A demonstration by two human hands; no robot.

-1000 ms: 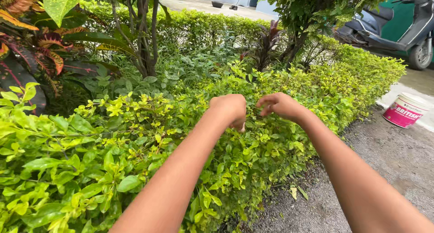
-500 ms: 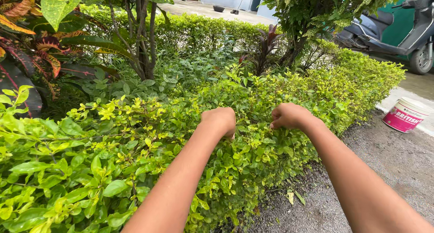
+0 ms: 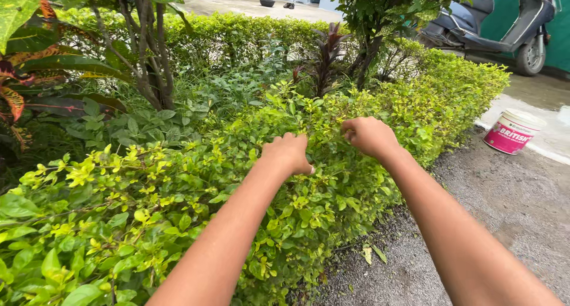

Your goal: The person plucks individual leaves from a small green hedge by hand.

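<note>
I see both hands on top of the low yellow-green leafy hedge (image 3: pixel 178 223), which fills the lower left and centre of the frame. My left hand (image 3: pixel 288 153) is curled into a fist on the foliage at centre; my right hand (image 3: pixel 369 135), just beside it to the right, is closed too, fingers pinched among the leaves. What either grips is hidden. A pink-and-white plastic bucket (image 3: pixel 512 131) stands at right on the grey pavement (image 3: pixel 504 205); a grey scooter (image 3: pixel 493 21) sits upper right.
</note>
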